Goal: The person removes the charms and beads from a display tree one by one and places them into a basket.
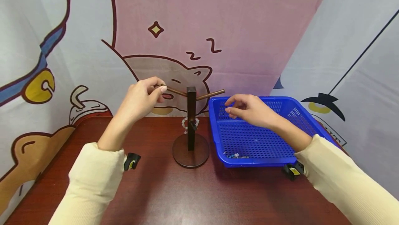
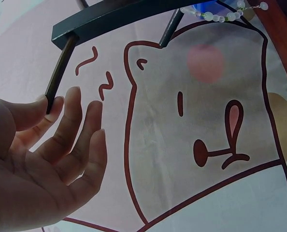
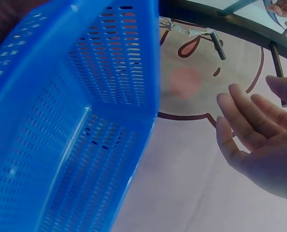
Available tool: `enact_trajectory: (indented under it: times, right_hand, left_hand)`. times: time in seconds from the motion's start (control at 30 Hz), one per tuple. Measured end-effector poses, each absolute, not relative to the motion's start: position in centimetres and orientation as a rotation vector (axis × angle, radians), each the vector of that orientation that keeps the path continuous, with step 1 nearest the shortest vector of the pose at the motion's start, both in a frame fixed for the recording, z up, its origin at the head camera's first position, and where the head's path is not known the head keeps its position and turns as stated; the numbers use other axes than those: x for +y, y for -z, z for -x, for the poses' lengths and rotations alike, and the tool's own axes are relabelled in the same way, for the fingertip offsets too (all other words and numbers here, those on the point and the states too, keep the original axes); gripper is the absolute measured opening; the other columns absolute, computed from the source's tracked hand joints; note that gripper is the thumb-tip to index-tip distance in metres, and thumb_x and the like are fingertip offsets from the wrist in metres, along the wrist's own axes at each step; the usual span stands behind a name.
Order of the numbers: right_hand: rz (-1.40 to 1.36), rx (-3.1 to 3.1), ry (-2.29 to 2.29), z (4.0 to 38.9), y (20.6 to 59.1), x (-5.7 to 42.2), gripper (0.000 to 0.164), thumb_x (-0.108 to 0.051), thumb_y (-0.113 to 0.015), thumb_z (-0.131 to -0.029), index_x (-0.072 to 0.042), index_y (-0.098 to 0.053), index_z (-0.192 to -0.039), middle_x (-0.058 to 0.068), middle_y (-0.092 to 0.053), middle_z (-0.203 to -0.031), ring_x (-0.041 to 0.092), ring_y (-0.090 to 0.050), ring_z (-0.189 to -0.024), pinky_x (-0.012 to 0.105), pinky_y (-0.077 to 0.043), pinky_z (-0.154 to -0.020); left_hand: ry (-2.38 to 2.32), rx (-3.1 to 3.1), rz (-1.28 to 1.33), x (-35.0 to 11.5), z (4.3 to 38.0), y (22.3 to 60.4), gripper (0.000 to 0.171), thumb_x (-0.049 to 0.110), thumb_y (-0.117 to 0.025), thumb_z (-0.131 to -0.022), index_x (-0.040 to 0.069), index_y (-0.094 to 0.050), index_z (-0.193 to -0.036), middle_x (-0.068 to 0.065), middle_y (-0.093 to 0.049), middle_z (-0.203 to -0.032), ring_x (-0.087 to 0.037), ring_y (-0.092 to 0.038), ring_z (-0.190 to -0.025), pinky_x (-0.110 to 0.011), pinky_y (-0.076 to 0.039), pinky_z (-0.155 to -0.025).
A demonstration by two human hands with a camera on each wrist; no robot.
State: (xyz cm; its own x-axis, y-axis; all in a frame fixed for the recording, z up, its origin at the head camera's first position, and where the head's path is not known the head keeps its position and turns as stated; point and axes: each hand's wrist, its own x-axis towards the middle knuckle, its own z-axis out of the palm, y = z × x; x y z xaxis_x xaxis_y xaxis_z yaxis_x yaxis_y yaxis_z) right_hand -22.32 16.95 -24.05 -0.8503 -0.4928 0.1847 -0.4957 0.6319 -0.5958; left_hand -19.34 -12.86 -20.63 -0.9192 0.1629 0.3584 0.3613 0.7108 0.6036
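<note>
A dark wooden stand (image 1: 191, 110) with a round base stands upright on the table, two thin pegs slanting up from its top. My left hand (image 1: 140, 98) pinches the tip of the left peg (image 1: 178, 91) between thumb and forefinger; the other fingers are spread loosely in the left wrist view. Near the right peg (image 1: 212, 95), apart from its tip, my right hand (image 1: 250, 110) hovers over the basket with loosely bent fingers and nothing in them. A bracelet of pale, clear beads (image 2: 221, 17) hangs from a short lower peg (image 2: 171, 29).
Right of the stand sits a blue perforated plastic basket (image 1: 215, 141). Small blue and white beaded pieces (image 1: 236, 155) lie in its near left corner. Behind the reddish-brown table (image 1: 174, 197) hangs a cloth backdrop (image 1: 249, 27) with cartoon drawings.
</note>
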Motion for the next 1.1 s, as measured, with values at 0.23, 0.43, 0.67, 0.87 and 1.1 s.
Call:
enact_trajectory:
  times: [0.23,0.43,0.67,0.87,1.1]
  right_hand:
    - [-0.814,-2.818,-1.003,23.1,22.9,16.1,0.023,-0.016,-0.058,-0.090,-0.001,-0.058,-0.107,0.003,-0.066,-0.075,0.018,-0.063,-0.072,0.032,-0.046,-0.062]
    - [-0.827,-2.771,-1.039,23.6,22.3,15.2,0.023,-0.018,-0.058,-0.091,-0.001,-0.059,-0.107,0.005,-0.065,-0.073,0.022,-0.064,-0.072,0.032,-0.047,-0.065]
    - [-0.851,-2.731,-1.046,23.8,22.1,14.7,0.017,-0.017,-0.054,-0.093,-0.004,-0.062,-0.100,0.003,-0.064,-0.072,0.019,-0.063,-0.071,0.032,-0.045,-0.065]
    - [-0.882,-2.706,-1.047,23.8,22.1,14.8,0.016,-0.016,-0.054,-0.093,-0.002,-0.062,-0.096,0.002,-0.064,-0.070,0.019,-0.062,-0.069,0.031,-0.044,-0.066]
    - [-0.887,-2.716,-1.039,23.9,22.2,14.9,0.016,-0.016,-0.053,-0.093,-0.002,-0.062,-0.096,0.008,-0.065,-0.071,0.020,-0.062,-0.069,0.031,-0.042,-0.065]
  left_hand:
    - [1.021,-2.641,0.415,-12.9,19.2,20.5,0.013,0.017,-0.052,-0.094,0.008,-0.060,-0.095,-0.008,-0.066,-0.072,-0.022,-0.055,-0.067,-0.032,-0.036,-0.060]
    - [1.014,-2.638,0.411,-12.8,19.3,20.6,0.012,0.016,-0.052,-0.094,0.008,-0.061,-0.095,-0.006,-0.065,-0.070,-0.021,-0.054,-0.065,-0.031,-0.037,-0.060]
    - [1.019,-2.632,0.405,-12.8,19.4,20.7,0.014,0.017,-0.051,-0.094,0.007,-0.061,-0.096,-0.010,-0.066,-0.073,-0.022,-0.055,-0.066,-0.032,-0.037,-0.060]
    - [1.028,-2.614,0.412,-12.8,19.5,21.0,0.013,0.016,-0.052,-0.093,0.007,-0.061,-0.096,-0.010,-0.066,-0.072,-0.022,-0.056,-0.067,-0.032,-0.037,-0.060]
    - [1.038,-2.624,0.406,-12.7,19.5,21.0,0.014,0.017,-0.051,-0.094,0.009,-0.061,-0.099,-0.009,-0.067,-0.073,-0.022,-0.057,-0.069,-0.032,-0.038,-0.062]
